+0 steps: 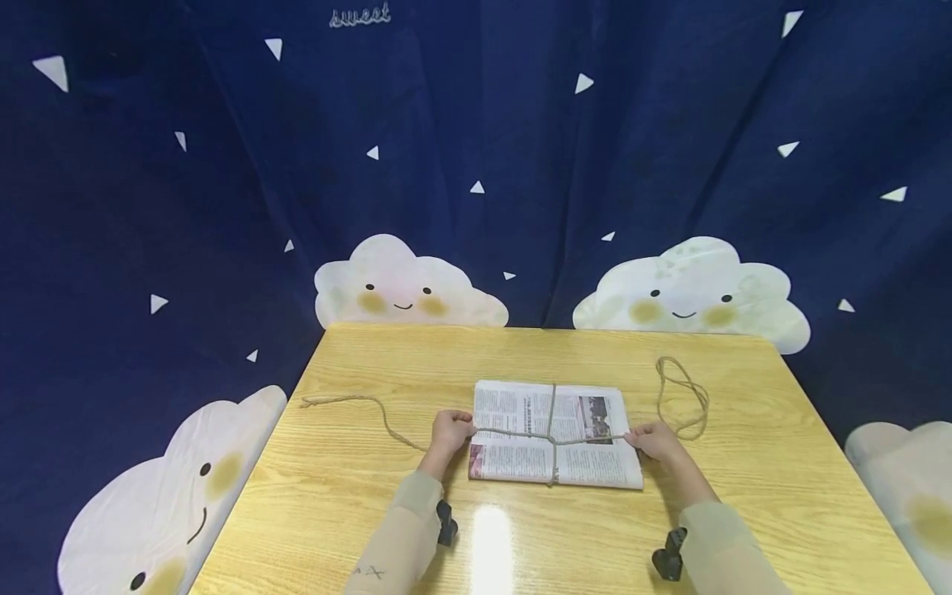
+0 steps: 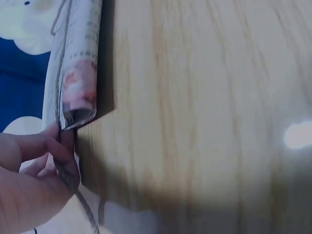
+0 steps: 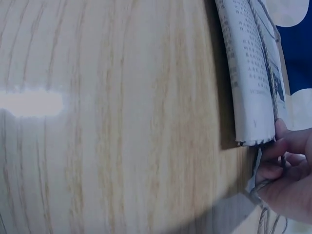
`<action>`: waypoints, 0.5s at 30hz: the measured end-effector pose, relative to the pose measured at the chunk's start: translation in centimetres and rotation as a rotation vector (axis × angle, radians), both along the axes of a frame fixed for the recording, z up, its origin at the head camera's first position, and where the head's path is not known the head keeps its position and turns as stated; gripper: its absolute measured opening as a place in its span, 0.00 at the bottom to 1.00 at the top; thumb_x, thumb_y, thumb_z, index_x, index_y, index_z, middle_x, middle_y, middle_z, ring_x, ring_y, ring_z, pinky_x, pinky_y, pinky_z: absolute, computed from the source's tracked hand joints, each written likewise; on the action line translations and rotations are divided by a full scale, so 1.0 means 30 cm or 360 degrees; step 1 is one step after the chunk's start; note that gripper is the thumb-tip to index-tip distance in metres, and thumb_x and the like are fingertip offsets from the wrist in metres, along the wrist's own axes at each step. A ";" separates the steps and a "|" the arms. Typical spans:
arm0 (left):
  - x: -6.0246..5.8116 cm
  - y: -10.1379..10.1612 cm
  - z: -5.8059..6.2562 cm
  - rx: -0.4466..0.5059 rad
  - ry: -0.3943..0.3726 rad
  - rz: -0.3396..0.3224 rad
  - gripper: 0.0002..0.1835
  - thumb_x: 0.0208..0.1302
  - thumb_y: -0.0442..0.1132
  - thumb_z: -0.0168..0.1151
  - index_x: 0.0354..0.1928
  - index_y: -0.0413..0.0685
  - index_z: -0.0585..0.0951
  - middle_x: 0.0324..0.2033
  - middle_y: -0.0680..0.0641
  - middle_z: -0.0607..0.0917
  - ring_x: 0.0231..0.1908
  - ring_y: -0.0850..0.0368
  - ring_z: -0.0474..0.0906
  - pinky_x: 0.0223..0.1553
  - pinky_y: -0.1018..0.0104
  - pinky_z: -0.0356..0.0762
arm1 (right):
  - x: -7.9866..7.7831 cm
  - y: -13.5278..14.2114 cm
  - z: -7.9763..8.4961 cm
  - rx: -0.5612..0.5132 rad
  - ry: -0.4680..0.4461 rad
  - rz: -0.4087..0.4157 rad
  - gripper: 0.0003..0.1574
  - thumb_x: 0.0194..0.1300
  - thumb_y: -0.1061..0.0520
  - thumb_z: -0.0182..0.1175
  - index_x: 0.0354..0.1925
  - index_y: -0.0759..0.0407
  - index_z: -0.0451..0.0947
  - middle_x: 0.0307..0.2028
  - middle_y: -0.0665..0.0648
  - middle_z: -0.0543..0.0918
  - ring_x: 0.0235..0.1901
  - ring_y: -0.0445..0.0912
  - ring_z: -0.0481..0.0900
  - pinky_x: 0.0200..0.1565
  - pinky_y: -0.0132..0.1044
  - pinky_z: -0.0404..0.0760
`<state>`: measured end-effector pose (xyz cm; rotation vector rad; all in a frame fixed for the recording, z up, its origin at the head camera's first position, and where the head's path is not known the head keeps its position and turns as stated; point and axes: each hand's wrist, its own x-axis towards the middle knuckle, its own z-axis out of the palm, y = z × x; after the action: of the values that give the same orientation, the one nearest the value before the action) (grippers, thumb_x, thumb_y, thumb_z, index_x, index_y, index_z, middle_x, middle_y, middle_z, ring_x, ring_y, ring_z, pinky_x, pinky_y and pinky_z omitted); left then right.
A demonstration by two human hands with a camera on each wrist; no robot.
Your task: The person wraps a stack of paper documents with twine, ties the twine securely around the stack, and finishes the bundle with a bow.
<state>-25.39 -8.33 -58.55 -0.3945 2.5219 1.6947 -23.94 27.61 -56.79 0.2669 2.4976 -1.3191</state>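
Observation:
A folded stack of newspaper (image 1: 513, 465) lies flat on the wooden table. Thin twine (image 1: 553, 405) runs over it front to back and crosses near the middle with a strand going left and right. At the left edge of the stack, my left hand (image 1: 452, 431) pinches the left strand; its tail trails from the fingers in the left wrist view. My right hand (image 1: 654, 440) pinches the right strand (image 3: 267, 61) at the right edge. Between the hands the twine stretches across the paper. The underside of the stack is hidden.
A loose twine end (image 1: 349, 398) curves over the table (image 1: 595, 537) at the left. Looped twine (image 1: 702, 401) lies behind my right hand. Beyond the table's back edge hangs a dark blue curtain (image 1: 476, 107) with clouds and triangles.

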 end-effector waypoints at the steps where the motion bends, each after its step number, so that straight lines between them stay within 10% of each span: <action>1: -0.010 -0.007 -0.020 0.0035 -0.0004 -0.0023 0.11 0.44 0.23 0.64 0.34 0.28 0.81 0.31 0.37 0.83 0.30 0.51 0.78 0.32 0.64 0.79 | 0.001 0.003 -0.005 -0.0023 0.0003 -0.0007 0.22 0.62 0.61 0.56 0.44 0.82 0.70 0.26 0.61 0.79 0.26 0.48 0.76 0.32 0.37 0.76; 6: -0.072 -0.046 -0.129 0.0217 -0.0055 -0.0173 0.10 0.47 0.25 0.67 0.35 0.31 0.82 0.30 0.38 0.83 0.29 0.52 0.80 0.30 0.63 0.79 | -0.005 0.019 -0.028 -0.0109 -0.0010 -0.0046 0.21 0.61 0.63 0.56 0.44 0.83 0.69 0.22 0.51 0.77 0.19 0.37 0.71 0.24 0.28 0.74; 15: 0.003 -0.064 0.021 0.0231 0.0018 -0.0404 0.13 0.56 0.25 0.60 0.42 0.23 0.77 0.32 0.35 0.83 0.30 0.57 0.79 0.34 0.65 0.80 | 0.000 0.051 -0.024 -0.0114 0.0037 0.0007 0.23 0.61 0.61 0.59 0.45 0.83 0.70 0.23 0.53 0.80 0.21 0.40 0.75 0.27 0.31 0.76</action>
<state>-25.30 -10.24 -57.92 -0.0507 2.3185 1.7666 -23.93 29.14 -57.51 0.2314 2.4624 -1.4145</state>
